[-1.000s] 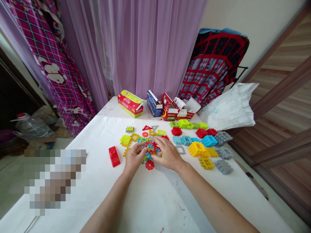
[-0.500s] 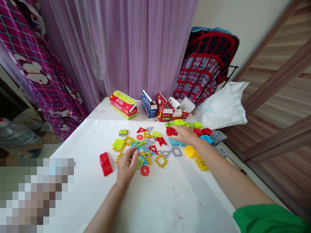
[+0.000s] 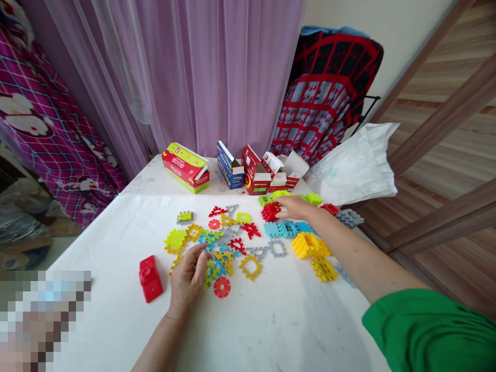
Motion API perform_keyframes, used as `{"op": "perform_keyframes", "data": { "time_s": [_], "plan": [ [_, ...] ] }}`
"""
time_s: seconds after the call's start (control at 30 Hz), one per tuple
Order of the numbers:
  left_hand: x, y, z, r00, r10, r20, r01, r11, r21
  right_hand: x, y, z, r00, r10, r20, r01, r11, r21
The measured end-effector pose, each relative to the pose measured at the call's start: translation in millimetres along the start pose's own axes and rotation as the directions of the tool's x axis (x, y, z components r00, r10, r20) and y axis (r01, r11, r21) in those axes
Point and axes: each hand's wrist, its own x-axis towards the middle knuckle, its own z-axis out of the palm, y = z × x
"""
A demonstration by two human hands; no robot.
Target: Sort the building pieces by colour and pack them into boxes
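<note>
Loose interlocking plastic toy pieces in several colours lie spread over the white table (image 3: 248, 320). My left hand (image 3: 189, 276) rests at their near left side, fingers loosely curved and thumb apart, holding nothing that I can see. A yellow gear-shaped piece (image 3: 250, 267) and a red round flower-shaped piece (image 3: 222, 288) lie to its right. Farther back, my right hand (image 3: 294, 206) has its fingers closed against a stack of red interlocking pieces (image 3: 270, 212); its fingertips are partly hidden. Light blue stacked pieces (image 3: 287, 229) sit just in front, and lime-green ones (image 3: 281, 194) just behind.
Yellow stacks (image 3: 310, 245) and grey pieces (image 3: 350, 217) stand on the right. A red plastic block (image 3: 150, 279) lies left. Behind are a red-and-green box (image 3: 186, 168), a blue box (image 3: 230, 166), open red boxes (image 3: 256, 173) and a white bag (image 3: 352, 168).
The view has shifted slightly, bringing the table things nearer and leftward. My right hand stays at the red stack, and my left hand keeps near the loose pieces.
</note>
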Motion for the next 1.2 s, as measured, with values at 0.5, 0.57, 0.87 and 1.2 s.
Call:
{"op": "perform_keyframes", "data": {
  "time_s": [0.5, 0.57, 0.87, 1.2],
  "plan": [
    [3.1, -7.1, -1.2, 0.998, -0.034, 0.044, 0.038, 0.995, -0.089, -1.9, -21.8, -11.3, 0.998, -0.061, -0.033, 0.059, 0.997, -0.048],
    [4.0, -9.6, -0.7, 0.998, -0.037, 0.058, 0.042, 0.994, -0.098, 4.4, -39.6, -14.4, 0.989, -0.125, -0.082, 0.121, 0.991, -0.055],
    [8.9, -7.1, -2.5, 0.995, -0.104, -0.012, 0.099, 0.975, -0.199, 67.2, -152.9, -0.7, 0.969, -0.234, -0.074, 0.233, 0.972, -0.019],
    [18.4, -8.5, -6.8, 0.970, -0.178, -0.166, 0.108, 0.927, -0.359, 47.6, -177.7, 12.1, 0.964, -0.232, -0.132, 0.240, 0.970, 0.043]
  ]
}}
